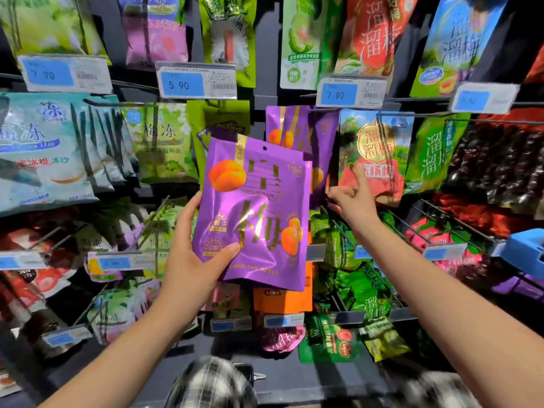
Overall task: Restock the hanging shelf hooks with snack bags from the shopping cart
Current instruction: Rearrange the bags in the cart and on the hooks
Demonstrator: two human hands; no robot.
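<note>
A shiny purple snack bag (259, 207) with orange plums and gold characters is held upright in front of the shelf by my left hand (191, 254); the thumb lies across its lower front and the fingers curl behind its left edge. A small hang hole shows at the bag's top. Behind it, matching purple bags (306, 131) hang on a hook in the middle row. My right hand (353, 201) reaches to the right of those bags, fingers loosely spread near their lower right edge, in front of a red and green bag (376, 154). I cannot tell whether it touches anything.
Rows of hanging snack bags fill the wall: pale blue bags (44, 148) at left, green ones (432, 151) at right. Price tags (195, 82) stick out on hook ends above. Wire racks (368, 260) of green and red bags slope below. No cart is in view.
</note>
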